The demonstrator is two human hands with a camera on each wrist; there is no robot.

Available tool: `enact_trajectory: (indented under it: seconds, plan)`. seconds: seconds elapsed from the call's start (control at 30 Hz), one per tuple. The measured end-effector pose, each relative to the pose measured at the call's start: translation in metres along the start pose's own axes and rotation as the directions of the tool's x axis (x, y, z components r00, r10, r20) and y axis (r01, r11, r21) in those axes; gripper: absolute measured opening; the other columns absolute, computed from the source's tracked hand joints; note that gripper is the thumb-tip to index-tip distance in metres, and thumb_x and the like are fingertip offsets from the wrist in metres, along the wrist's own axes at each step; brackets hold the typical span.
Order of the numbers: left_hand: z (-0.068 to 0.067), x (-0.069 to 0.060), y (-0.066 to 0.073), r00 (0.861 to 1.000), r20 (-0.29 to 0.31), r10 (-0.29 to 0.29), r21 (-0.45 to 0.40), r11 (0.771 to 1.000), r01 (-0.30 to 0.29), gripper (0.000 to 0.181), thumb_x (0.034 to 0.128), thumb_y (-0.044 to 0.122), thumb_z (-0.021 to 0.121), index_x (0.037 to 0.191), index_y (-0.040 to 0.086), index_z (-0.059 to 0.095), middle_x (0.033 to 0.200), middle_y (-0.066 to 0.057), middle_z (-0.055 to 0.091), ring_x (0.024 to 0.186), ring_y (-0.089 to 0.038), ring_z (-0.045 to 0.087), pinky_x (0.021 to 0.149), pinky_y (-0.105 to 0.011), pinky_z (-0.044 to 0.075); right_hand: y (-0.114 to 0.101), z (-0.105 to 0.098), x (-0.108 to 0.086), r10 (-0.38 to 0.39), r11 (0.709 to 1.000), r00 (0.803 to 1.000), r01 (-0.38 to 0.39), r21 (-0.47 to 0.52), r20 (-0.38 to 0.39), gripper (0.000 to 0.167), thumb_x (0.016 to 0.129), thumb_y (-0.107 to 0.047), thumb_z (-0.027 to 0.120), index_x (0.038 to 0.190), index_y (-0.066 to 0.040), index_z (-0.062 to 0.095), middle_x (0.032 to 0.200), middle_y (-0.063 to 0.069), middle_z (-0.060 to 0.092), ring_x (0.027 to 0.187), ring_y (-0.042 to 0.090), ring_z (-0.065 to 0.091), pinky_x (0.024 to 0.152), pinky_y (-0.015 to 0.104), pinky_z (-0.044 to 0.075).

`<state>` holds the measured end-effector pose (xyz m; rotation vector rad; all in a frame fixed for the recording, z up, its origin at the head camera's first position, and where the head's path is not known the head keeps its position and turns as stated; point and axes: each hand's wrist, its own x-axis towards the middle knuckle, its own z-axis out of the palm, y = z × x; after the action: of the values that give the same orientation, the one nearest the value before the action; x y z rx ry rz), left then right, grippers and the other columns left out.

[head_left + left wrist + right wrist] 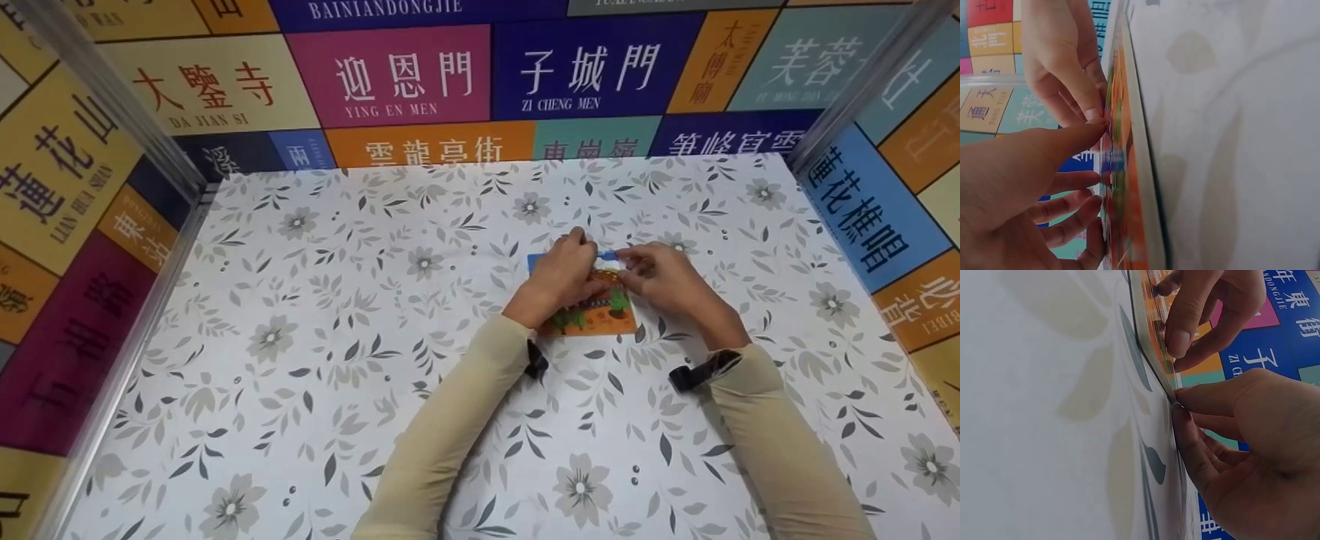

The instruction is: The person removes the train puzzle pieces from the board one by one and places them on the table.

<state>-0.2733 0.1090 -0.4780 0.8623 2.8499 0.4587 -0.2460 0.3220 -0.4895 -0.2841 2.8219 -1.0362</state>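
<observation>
A small square picture board (589, 324), orange along its near side with green shapes and blue at the far side, lies flat on the table. Across its upper left part rests my left hand (562, 274); the left wrist view shows the thumb and bent fingertips touching the glossy picture (1119, 191), with nothing clearly gripped. At the upper right edge is my right hand (660, 277). Its thumb and index finger pinch the board's thin pale edge in the right wrist view, where the hand (1252, 444) comes from the right. The hands cover much of the picture's upper part.
A white cloth with grey flowers and leaves covers the table (337, 420). Panels with coloured blocks and large characters (405, 75) stand along the back and both sides. Dark straps (701, 375) circle both wrists.
</observation>
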Motion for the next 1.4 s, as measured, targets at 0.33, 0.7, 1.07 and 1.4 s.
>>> enact_trajectory:
  seconds: [0.33, 0.7, 1.07, 1.4]
  plan:
    - [-0.0024, 0.0058, 0.0026, 0.992, 0.079, -0.102, -0.022, 0.994, 0.104, 0.073, 0.0977, 0.060, 0.073, 0.148, 0.012, 0.053, 0.155, -0.012, 0.047, 0.130, -0.027, 0.060, 0.101, -0.044, 0.061, 0.0022, 0.0015, 0.0010, 0.016, 1.000, 1.000, -0.016, 0.007, 0.007, 0.044, 0.104, -0.012, 0.071, 0.147, -0.002, 0.064, 0.127, 0.023, 0.066, 0.111, 0.036, 0.069, 0.095, 0.044, 0.057]
    - [-0.0065, 0.0041, 0.0068, 0.983, 0.091, -0.162, -0.071, 0.983, 0.168, 0.069, 0.0962, 0.056, 0.078, 0.144, 0.014, 0.053, 0.156, -0.013, 0.044, 0.129, -0.030, 0.060, 0.099, -0.047, 0.061, -0.0006, 0.0016, 0.0014, 0.011, 1.000, 1.000, -0.012, 0.024, 0.008, 0.044, 0.105, -0.012, 0.070, 0.147, -0.003, 0.064, 0.126, 0.023, 0.066, 0.112, 0.036, 0.069, 0.098, 0.044, 0.057]
    - [-0.0037, 0.0035, 0.0048, 0.990, 0.055, -0.132, -0.135, 0.981, 0.139, 0.055, 0.0970, 0.050, 0.080, 0.133, 0.016, 0.055, 0.137, -0.005, 0.056, 0.119, -0.026, 0.063, 0.094, -0.044, 0.060, 0.0010, -0.0001, 0.0000, 0.000, 1.000, 1.000, 0.000, 0.009, 0.024, 0.047, 0.104, -0.004, 0.063, 0.150, -0.002, 0.062, 0.128, 0.025, 0.064, 0.117, 0.041, 0.068, 0.105, 0.057, 0.056]
    - [-0.0019, 0.0012, 0.0035, 0.992, 0.034, -0.125, -0.196, 0.972, 0.129, 0.056, 0.0976, 0.045, 0.081, 0.145, 0.021, 0.062, 0.141, -0.005, 0.056, 0.121, -0.024, 0.061, 0.095, -0.044, 0.060, 0.0015, 0.0009, -0.0012, -0.009, 1.000, 1.000, 0.009, 0.010, 0.019, 0.046, 0.104, -0.005, 0.066, 0.150, -0.001, 0.062, 0.126, 0.024, 0.065, 0.113, 0.038, 0.069, 0.102, 0.053, 0.057]
